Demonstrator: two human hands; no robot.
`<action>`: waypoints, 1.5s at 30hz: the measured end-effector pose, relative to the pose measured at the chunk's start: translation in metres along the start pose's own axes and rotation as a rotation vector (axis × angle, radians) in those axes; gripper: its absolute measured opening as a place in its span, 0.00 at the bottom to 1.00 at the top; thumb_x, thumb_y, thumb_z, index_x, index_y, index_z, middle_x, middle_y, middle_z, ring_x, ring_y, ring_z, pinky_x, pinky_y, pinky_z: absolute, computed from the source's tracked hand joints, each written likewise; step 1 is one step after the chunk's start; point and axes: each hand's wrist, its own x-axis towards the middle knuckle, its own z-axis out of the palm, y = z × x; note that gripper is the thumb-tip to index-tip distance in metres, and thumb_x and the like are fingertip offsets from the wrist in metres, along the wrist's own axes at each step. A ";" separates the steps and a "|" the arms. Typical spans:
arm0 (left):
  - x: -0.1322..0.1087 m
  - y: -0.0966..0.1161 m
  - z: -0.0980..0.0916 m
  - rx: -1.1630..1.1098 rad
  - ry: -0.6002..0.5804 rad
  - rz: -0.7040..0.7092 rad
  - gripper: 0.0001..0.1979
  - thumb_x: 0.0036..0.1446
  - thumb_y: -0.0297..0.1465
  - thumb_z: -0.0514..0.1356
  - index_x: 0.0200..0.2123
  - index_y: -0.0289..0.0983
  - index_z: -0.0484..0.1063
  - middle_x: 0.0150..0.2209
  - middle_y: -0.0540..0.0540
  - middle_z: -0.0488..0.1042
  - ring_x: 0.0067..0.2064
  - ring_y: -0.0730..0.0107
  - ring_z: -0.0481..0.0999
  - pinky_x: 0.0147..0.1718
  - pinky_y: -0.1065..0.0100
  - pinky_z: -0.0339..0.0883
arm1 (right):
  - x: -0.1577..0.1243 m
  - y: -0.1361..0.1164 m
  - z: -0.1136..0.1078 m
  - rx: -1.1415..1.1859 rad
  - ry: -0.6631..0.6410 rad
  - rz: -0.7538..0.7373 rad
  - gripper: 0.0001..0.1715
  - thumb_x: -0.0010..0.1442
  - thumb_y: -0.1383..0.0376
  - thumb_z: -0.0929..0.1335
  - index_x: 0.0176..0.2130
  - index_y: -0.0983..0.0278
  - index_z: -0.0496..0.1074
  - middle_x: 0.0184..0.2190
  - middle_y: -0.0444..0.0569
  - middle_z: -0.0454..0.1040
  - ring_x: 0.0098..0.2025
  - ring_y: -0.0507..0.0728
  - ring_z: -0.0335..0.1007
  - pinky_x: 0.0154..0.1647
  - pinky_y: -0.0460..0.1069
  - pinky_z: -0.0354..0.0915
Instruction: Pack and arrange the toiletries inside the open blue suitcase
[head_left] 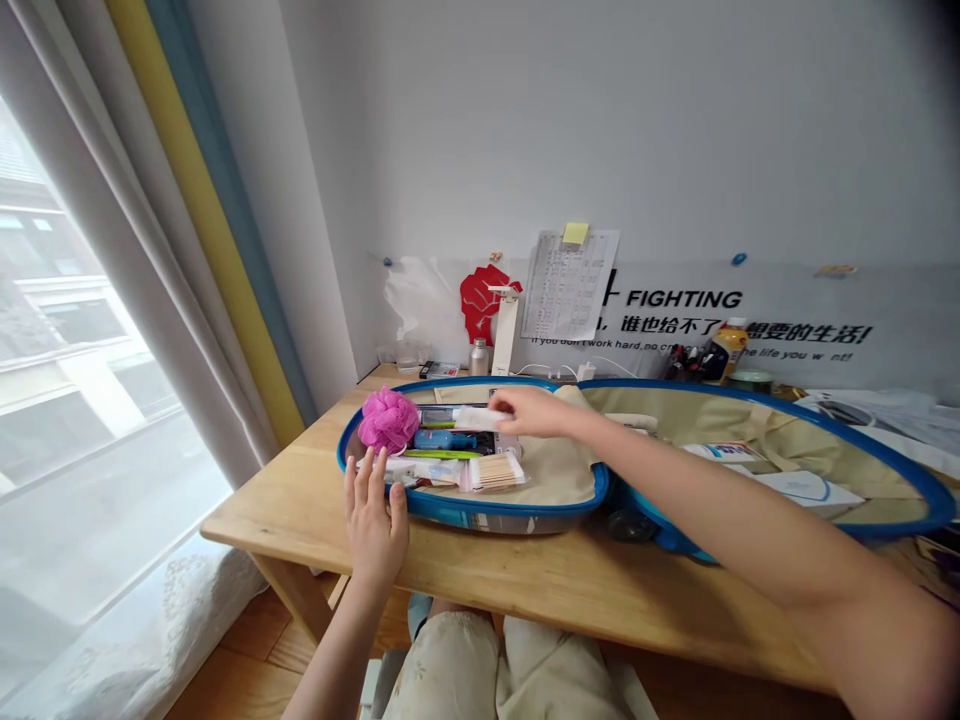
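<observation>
A blue-rimmed suitcase [480, 512] lies spread open on the wooden table, its lining beige. Over its left half, my right hand [521, 412] pinches one end of a flat white packet [480, 419] whose contents I cannot make out. My left hand [377, 515] is open, fingers stretched over the suitcase's front left rim. Just beyond those fingers sits a pink bath puff [388, 420]. Beside it lie a blue bottle [444, 440], a bright green strip-like item [435, 454], a clear white packet [427, 472] and a pack of cotton swabs [495, 471].
The right half holds a white and blue package [724, 452] and a white pouch [810, 488]. Behind stand a white desk lamp [505, 332], a metal bottle [478, 357], pens [684, 362] and a yellow bottle [726, 350]. A curtained window is at left.
</observation>
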 end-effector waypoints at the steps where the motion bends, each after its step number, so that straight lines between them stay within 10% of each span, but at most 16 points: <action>1: 0.000 -0.001 0.000 0.003 0.000 0.003 0.25 0.69 0.37 0.46 0.66 0.37 0.60 0.66 0.37 0.60 0.71 0.53 0.46 0.67 0.46 0.45 | 0.008 -0.016 0.011 -0.011 -0.017 -0.020 0.17 0.52 0.66 0.69 0.44 0.61 0.72 0.43 0.47 0.79 0.41 0.55 0.73 0.40 0.46 0.65; 9: -0.001 -0.002 0.002 0.005 0.010 0.015 0.25 0.69 0.37 0.47 0.66 0.38 0.60 0.65 0.37 0.61 0.71 0.51 0.48 0.67 0.45 0.46 | 0.045 -0.056 0.066 -0.110 -0.031 -0.077 0.16 0.53 0.65 0.70 0.44 0.61 0.73 0.48 0.51 0.76 0.44 0.58 0.73 0.37 0.47 0.63; 15: 0.000 -0.003 0.001 0.001 0.017 0.025 0.25 0.69 0.37 0.46 0.66 0.37 0.59 0.66 0.36 0.61 0.71 0.52 0.47 0.67 0.46 0.44 | 0.039 -0.051 0.059 -0.075 0.017 -0.086 0.14 0.52 0.58 0.73 0.41 0.58 0.76 0.44 0.46 0.78 0.42 0.56 0.74 0.36 0.46 0.62; 23: 0.000 0.000 0.001 -0.005 0.015 0.008 0.25 0.69 0.37 0.46 0.66 0.37 0.60 0.65 0.37 0.61 0.71 0.54 0.47 0.68 0.47 0.43 | -0.019 0.094 -0.032 -0.138 0.324 0.283 0.22 0.67 0.58 0.56 0.50 0.63 0.71 0.45 0.53 0.77 0.43 0.56 0.72 0.41 0.49 0.64; 28: 0.000 -0.001 0.001 -0.012 0.019 -0.002 0.25 0.68 0.38 0.47 0.66 0.39 0.60 0.66 0.38 0.61 0.71 0.53 0.47 0.68 0.47 0.44 | -0.066 0.177 -0.029 -0.175 0.075 0.398 0.14 0.48 0.65 0.71 0.39 0.62 0.75 0.36 0.51 0.78 0.37 0.58 0.74 0.37 0.50 0.67; 45: 0.000 0.001 0.000 -0.003 0.007 -0.014 0.25 0.69 0.39 0.46 0.65 0.37 0.60 0.65 0.37 0.61 0.71 0.53 0.47 0.68 0.46 0.43 | -0.076 0.201 0.008 -0.368 -0.154 0.467 0.25 0.44 0.72 0.71 0.45 0.64 0.72 0.46 0.59 0.75 0.45 0.65 0.73 0.41 0.54 0.65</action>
